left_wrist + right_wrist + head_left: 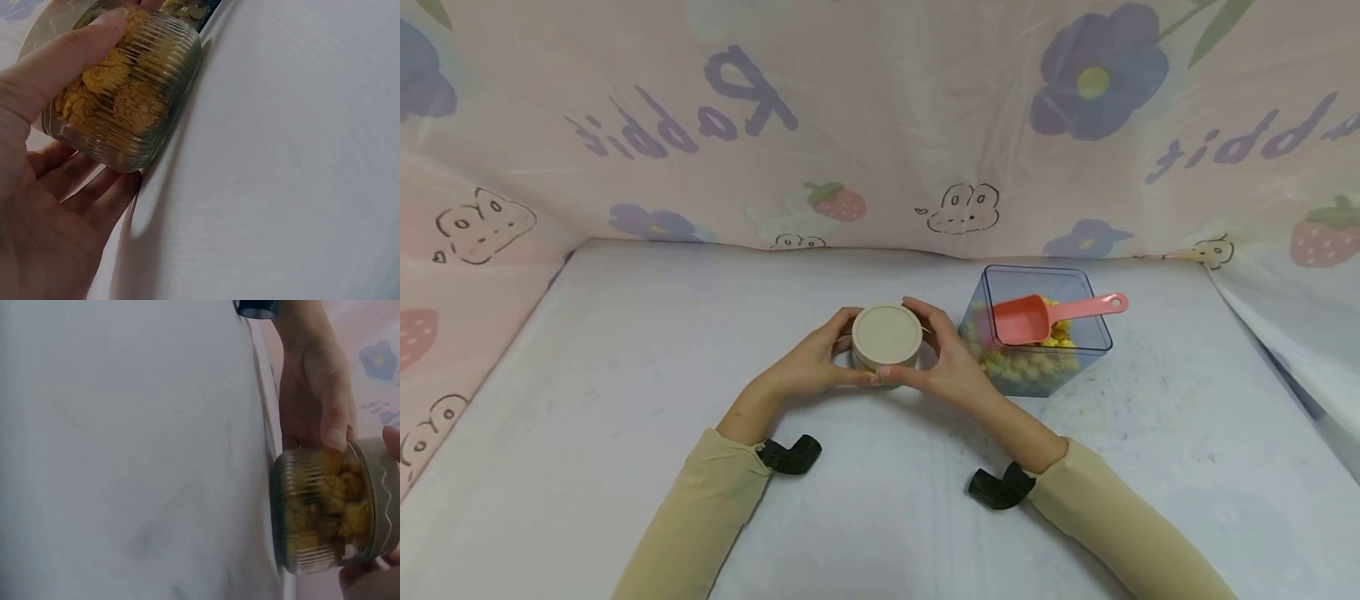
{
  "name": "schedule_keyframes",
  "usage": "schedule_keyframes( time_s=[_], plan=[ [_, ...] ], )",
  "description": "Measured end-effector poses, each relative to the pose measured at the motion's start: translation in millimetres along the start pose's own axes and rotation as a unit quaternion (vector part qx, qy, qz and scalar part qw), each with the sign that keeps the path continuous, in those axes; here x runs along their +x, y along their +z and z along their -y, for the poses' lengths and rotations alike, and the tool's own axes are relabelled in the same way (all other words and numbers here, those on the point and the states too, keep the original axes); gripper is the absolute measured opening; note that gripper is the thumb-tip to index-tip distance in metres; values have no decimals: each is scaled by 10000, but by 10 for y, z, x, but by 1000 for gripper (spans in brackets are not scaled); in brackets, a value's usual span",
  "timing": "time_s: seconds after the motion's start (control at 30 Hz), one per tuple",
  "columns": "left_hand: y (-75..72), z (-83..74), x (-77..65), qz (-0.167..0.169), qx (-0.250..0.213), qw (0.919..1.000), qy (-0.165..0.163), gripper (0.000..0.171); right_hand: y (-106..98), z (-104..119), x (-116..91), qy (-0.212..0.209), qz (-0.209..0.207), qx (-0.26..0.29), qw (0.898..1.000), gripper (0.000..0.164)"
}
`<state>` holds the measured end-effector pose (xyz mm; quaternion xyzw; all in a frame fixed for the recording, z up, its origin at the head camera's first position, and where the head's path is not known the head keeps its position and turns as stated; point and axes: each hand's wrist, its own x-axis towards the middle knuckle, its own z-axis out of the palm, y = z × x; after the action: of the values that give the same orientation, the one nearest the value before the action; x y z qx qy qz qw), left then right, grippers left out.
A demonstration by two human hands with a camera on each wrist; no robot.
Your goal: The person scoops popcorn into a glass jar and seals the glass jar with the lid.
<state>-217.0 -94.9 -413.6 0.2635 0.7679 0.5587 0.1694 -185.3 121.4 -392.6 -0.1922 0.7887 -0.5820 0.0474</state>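
Note:
A squat ribbed glass jar (137, 103) stands on the white table between both hands, filled with yellow, crinkled pieces that look like dried flower heads. Its round beige lid (887, 333) sits level on top. My left hand (805, 364) grips the glass, thumb across the near side and fingers curled round the other side. From the right, my right hand (957, 368) holds the lid by its edge; in the right wrist view, its fingers (369, 584) show at the lid's rim. The lid hides the jar's contents from above.
Close to the right hand stands a clear bluish square bin (1037, 375) with similar yellow pieces inside. A pink scoop (1024, 320) lies in it, handle over the right rim. A printed pink curtain (880, 125) hangs along the back of the table.

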Motion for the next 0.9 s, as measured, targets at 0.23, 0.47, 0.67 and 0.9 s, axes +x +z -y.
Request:
schedule_keyframes(
  time_s=[0.23,0.47,0.67,0.9],
  plan=[
    [-5,-5,0,25,-53,10000,-56,79,-74,34,35,-375,634,494,9961,84],
    [-9,-13,1,86,-186,9998,13,81,-119,48,63,-448,760,140,9960,77],
    [-6,-14,0,29,-178,9998,84,79,-64,23,44,-478,359,-82,9982,76],
    [16,-21,2,-9,-100,9996,272,76,18,0,-27,-387,-199,-1,9991,75]
  ],
)
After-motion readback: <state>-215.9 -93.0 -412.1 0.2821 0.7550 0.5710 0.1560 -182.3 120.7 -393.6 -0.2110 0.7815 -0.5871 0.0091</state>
